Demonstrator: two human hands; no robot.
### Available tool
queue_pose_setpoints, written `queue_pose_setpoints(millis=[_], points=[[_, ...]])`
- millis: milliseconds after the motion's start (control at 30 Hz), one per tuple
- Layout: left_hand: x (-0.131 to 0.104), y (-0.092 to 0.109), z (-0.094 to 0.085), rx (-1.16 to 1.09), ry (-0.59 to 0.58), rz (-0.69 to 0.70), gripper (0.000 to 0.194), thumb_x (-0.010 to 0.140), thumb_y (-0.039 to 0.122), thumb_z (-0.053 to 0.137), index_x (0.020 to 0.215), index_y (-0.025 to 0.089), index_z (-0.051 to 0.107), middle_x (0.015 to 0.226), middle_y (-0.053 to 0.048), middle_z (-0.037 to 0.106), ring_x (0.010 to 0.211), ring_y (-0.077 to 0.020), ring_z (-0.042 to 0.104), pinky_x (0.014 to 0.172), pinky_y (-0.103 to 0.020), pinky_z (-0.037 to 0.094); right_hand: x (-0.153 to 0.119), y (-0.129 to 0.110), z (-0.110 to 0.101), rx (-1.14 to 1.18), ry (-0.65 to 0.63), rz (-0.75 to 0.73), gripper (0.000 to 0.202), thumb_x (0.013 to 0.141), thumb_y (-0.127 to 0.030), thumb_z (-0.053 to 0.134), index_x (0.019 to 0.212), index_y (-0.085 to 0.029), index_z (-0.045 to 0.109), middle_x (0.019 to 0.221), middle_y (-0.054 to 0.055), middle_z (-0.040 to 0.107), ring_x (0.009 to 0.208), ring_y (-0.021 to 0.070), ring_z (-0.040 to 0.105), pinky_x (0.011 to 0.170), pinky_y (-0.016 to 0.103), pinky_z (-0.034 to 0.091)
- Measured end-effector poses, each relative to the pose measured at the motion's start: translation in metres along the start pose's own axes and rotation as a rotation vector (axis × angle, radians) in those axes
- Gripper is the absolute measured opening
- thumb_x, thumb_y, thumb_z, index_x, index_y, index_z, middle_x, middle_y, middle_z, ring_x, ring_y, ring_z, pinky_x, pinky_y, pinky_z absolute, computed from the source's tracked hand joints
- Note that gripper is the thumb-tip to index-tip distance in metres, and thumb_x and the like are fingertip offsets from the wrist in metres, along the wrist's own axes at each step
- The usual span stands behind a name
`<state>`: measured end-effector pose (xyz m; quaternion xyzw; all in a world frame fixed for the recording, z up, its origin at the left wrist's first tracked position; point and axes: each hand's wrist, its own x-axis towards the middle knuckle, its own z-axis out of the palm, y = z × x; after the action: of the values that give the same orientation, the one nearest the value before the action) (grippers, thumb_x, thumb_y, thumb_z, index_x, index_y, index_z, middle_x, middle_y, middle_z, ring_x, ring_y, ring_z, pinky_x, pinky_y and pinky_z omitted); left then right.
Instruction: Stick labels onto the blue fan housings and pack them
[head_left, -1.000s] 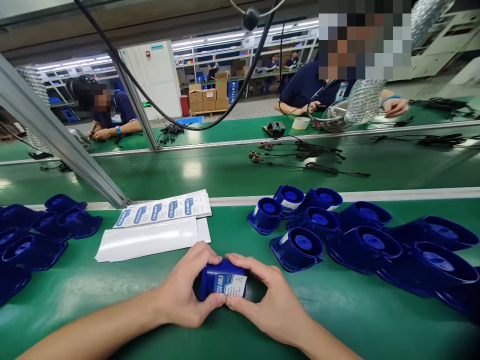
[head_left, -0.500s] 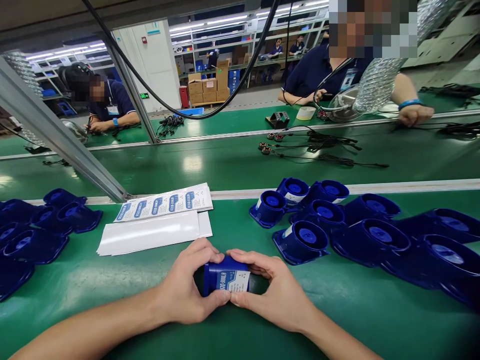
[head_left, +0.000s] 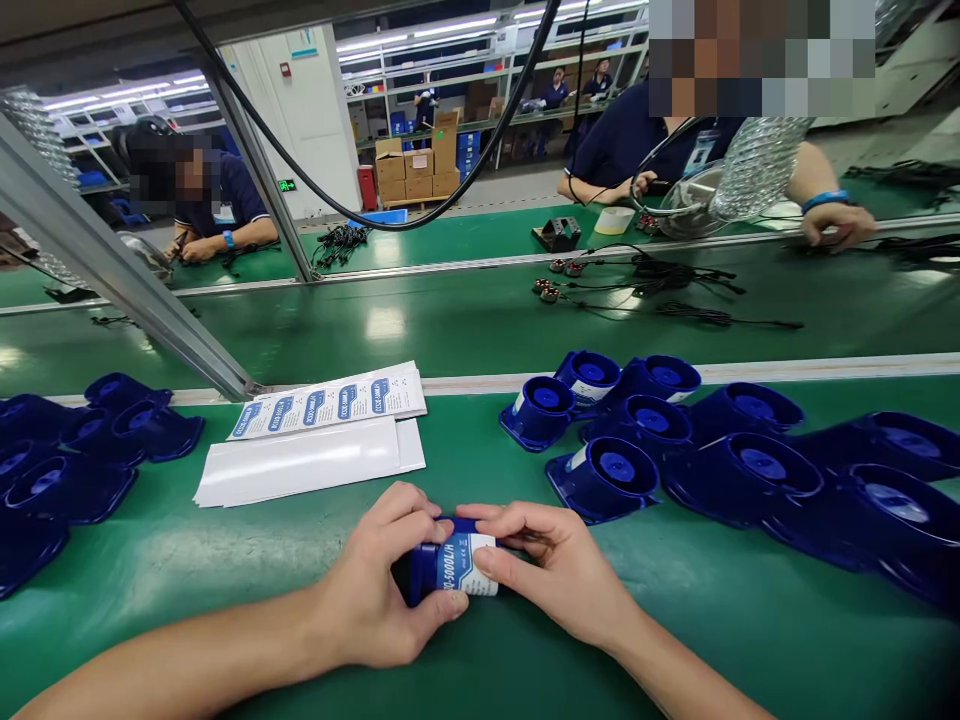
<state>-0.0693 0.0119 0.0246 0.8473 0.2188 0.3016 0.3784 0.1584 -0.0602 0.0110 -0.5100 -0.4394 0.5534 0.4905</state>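
Between my hands, low over the green bench, is a blue plastic pump housing (head_left: pixel 427 572) lying on its side. A blue-and-white label (head_left: pixel 459 566) faces me, with "5000L/H" partly readable. My left hand (head_left: pixel 401 580) grips the housing's left end, thumb below and fingers over the top. My right hand (head_left: pixel 536 560) holds its right end, the thumb pressed on the label's white part and the fingers along the top edge. Beyond my left hand lie a sheet of printed labels (head_left: pixel 322 405) and blank white backing strips (head_left: pixel 300 465).
Several blue housings (head_left: pixel 611 475) stand on the right, some labelled. More blue housings (head_left: pixel 71 485) sit at the left. A metal post (head_left: pixel 150 265) slants across the left side. Past the rail, black cables (head_left: pixel 652 270) lie on a green conveyor (head_left: pixel 442 320). Two people work opposite.
My right thumb has moved up from the label's lower edge onto its face. More of the label now shows, turned towards me. The cables on the conveyor have shifted slightly right.
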Motion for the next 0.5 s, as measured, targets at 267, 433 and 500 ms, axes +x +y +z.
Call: queue_pose_setpoints(millis=[267,433,500], points=[[0.009,0.008,-0.004,-0.037,-0.030,-0.166,0.040,0.073,0.027,0.087,0.101,0.024,0.059,0.101,-0.005,0.061,0.093,-0.0248,0.059,0.079,-0.041,0.048,-0.001,0.005,0.008,-0.429,-0.038,-0.161,0.077,0.064,-0.028,0.096,0.132,-0.029,0.060,0.133,0.010,0.071,0.124,0.0327,0.069,0.104,0.048,0.059],[0.009,0.010,-0.003,-0.039,-0.009,-0.265,0.043,0.071,0.027,0.086,0.102,0.024,0.057,0.101,-0.004,0.058,0.091,-0.0242,0.058,0.077,-0.039,0.046,0.001,0.006,0.015,-0.394,0.014,-0.160,0.069,0.062,-0.019,0.088,0.126,-0.027,0.063,0.123,0.008,0.074,0.114,0.0309,0.073,0.099,0.046,0.061],[0.008,0.009,-0.002,-0.041,0.000,-0.269,0.044,0.073,0.029,0.086,0.104,0.024,0.056,0.102,-0.004,0.057,0.091,-0.0238,0.058,0.077,-0.040,0.046,0.001,0.004,0.015,-0.369,0.002,-0.152,0.064,0.063,-0.020,0.088,0.122,-0.027,0.065,0.120,0.007,0.074,0.108,0.0290,0.074,0.094,0.045,0.062]])
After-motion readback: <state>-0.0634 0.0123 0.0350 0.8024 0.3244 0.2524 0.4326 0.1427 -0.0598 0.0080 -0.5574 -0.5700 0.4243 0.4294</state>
